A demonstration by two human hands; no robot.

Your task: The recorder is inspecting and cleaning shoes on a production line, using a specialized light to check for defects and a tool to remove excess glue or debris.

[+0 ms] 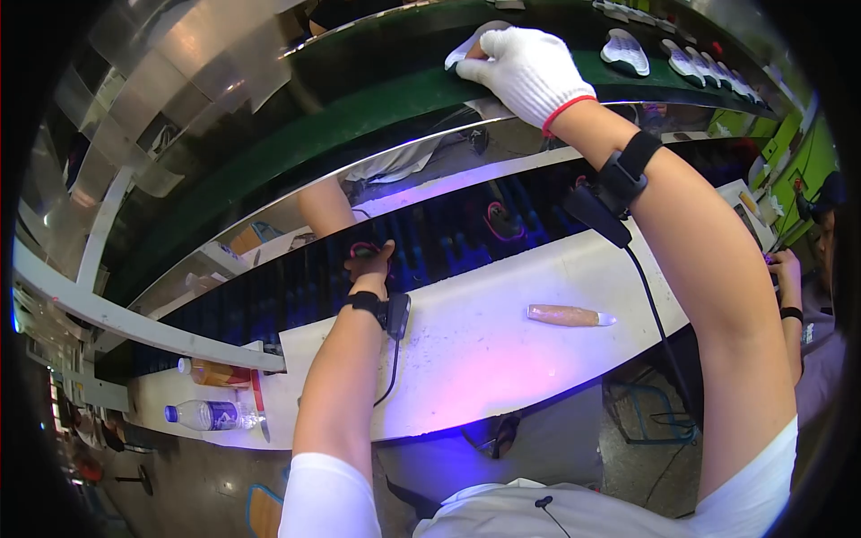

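Note:
My right hand [531, 73], in a white knit glove with a red cuff, reaches up to the green belt. Its thumb and fingers close on a pale shoe sole [465, 47], partly hidden by the glove. Lower and to the left, my left hand [369, 262] is over the dark lower conveyor, its fingers in shadow. They grip a dark shoe upper [360, 248] with a pink edge, mostly covered by the hand. Another dark, pink-edged shoe upper [502, 221] lies farther right on that conveyor. More white soles [625, 52] rest along the green belt at the right.
On the white ledge [448, 359] lies a tan, wrapped tool [569, 316] with a pale tip. A clear bottle [204, 415] and an amber-filled bottle [215, 373] lie at the left, near a white metal frame [134, 314]. At the right edge is a co-worker's hand [786, 273].

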